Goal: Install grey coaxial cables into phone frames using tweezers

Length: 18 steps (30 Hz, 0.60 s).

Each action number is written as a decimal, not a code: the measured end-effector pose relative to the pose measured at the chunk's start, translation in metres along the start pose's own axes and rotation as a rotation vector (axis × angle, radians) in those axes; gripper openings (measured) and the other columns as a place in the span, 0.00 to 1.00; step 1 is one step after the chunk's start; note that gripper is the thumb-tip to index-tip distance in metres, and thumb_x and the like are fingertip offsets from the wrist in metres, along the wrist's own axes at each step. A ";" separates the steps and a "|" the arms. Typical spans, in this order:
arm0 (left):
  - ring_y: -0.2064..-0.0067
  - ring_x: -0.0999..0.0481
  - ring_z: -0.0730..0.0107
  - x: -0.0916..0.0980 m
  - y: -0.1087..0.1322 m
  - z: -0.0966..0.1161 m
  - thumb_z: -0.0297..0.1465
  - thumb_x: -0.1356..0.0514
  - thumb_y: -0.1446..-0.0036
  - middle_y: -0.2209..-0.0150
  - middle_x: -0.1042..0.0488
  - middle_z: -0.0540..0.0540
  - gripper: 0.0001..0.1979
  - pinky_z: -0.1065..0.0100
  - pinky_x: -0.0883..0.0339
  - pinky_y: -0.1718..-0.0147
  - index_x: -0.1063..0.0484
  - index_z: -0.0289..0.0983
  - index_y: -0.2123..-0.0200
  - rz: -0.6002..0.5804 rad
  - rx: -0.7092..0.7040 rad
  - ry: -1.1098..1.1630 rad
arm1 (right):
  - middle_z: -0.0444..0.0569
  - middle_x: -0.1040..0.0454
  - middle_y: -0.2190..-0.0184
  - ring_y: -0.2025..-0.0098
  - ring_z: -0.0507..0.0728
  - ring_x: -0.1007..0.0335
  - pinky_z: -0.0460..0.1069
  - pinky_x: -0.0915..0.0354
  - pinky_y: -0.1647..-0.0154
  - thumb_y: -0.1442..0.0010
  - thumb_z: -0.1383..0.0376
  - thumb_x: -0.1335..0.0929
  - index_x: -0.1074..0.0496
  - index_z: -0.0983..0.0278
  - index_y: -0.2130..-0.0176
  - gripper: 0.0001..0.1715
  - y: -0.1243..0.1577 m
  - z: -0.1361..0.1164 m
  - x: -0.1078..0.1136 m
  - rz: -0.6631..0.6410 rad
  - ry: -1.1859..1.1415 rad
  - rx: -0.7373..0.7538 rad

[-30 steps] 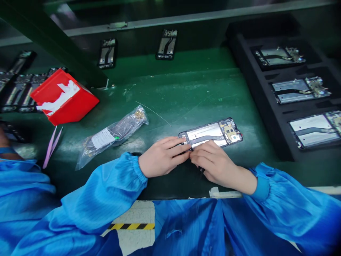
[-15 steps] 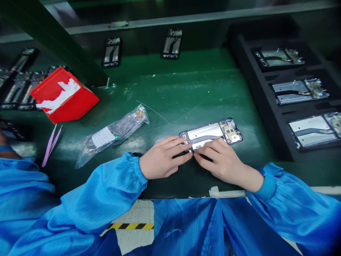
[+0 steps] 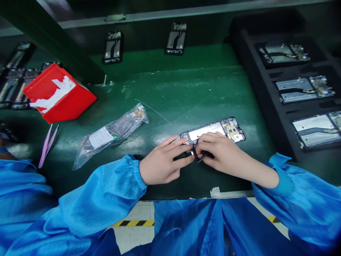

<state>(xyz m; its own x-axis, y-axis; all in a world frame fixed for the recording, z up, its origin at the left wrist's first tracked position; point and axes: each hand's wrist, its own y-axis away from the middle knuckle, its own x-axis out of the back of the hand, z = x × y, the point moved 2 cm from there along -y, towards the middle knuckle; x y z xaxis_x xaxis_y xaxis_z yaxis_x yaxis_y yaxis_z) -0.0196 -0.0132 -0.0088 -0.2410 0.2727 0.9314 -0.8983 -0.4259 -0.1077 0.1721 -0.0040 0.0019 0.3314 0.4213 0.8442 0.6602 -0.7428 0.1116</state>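
Note:
An opened phone [image 3: 234,129] lies on the green bench, its silver plate and board facing up. My left hand [image 3: 166,160] rests at the phone's left end, fingers stretched out and apart, fingertips on its frame. Over the plate's lower edge my right hand [image 3: 217,149] is closed in a pinch. A thin dark strip [image 3: 203,156] sticks out below its fingertips; I cannot tell whether it is the phone's flat cable. The right fingers hide part of the plate.
Left of my hands lie a clear bag of cables [image 3: 114,133], pink tweezers [image 3: 48,147] and a red bin [image 3: 64,96]. Two more opened phones [image 3: 112,48] lie at the back. A black foam tray [image 3: 262,106] holds phones at right. Another person's blue sleeve [image 3: 23,192] is at left.
My right hand has drawn its fingers into a tighter pinch, and a dark strip now shows beneath them. My left hand stays on the phone. The view has shifted slightly.

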 end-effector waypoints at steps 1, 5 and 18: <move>0.39 0.48 0.52 0.000 0.000 0.000 0.28 0.47 0.47 0.44 0.38 0.40 0.21 0.48 0.52 0.42 0.36 0.38 0.48 0.001 0.004 0.000 | 0.46 0.33 0.70 0.64 0.54 0.38 0.49 0.45 0.63 0.52 0.74 0.36 0.32 0.64 0.71 0.07 -0.003 -0.002 0.002 -0.040 0.007 -0.031; 0.39 0.48 0.52 -0.001 0.000 0.001 0.28 0.47 0.46 0.45 0.38 0.40 0.20 0.48 0.52 0.42 0.36 0.37 0.48 0.007 0.004 0.002 | 0.46 0.32 0.70 0.64 0.55 0.37 0.49 0.45 0.64 0.51 0.71 0.36 0.31 0.63 0.71 0.06 -0.013 -0.006 0.007 -0.142 0.066 -0.132; 0.39 0.49 0.55 0.000 -0.003 0.007 0.28 0.48 0.45 0.45 0.38 0.42 0.19 0.47 0.53 0.42 0.35 0.39 0.48 0.016 0.091 0.064 | 0.46 0.31 0.69 0.65 0.55 0.36 0.49 0.44 0.64 0.50 0.70 0.37 0.31 0.63 0.70 0.05 -0.012 -0.006 0.006 -0.094 0.050 -0.113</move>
<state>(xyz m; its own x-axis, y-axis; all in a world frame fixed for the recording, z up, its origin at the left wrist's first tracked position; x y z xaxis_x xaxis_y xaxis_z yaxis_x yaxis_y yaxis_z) -0.0143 -0.0181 -0.0065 -0.2810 0.3186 0.9053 -0.8577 -0.5066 -0.0879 0.1619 0.0043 0.0093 0.2354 0.4677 0.8520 0.6060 -0.7560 0.2476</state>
